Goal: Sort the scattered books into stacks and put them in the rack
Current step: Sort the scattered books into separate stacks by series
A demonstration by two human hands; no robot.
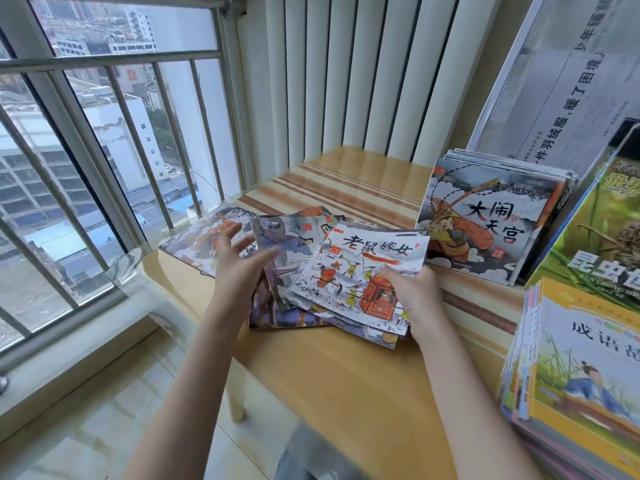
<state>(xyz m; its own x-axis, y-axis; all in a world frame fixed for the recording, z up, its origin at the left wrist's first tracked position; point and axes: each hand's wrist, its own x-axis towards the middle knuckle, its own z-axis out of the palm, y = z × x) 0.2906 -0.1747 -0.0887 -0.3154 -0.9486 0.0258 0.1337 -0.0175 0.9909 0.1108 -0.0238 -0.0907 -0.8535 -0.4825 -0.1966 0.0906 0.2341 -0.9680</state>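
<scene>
From the head view, the right hand (414,296) grips the near right corner of the top picture book (360,271), thumb on the cover, lifting that edge off a loose pile of thin books (311,306) on the wooden bench (346,393). The left hand (239,261) hovers just left of the pile with fingers spread wide, holding nothing. Beyond the left hand's fingertips lies one more scattered book (197,240), flat near the window-side edge. Past the right hand, a row of matching books (485,216) stands upright, apparently in the rack, though the rack itself is hidden. To the right of the right hand sits a squared stack of yellow-covered books (571,368).

The step in hand looks like gathering same-series books. To do it well, the spread left hand should steady the pile's far side while the right squares the edges, since these thin glossy covers would likely slide and fan.
</scene>
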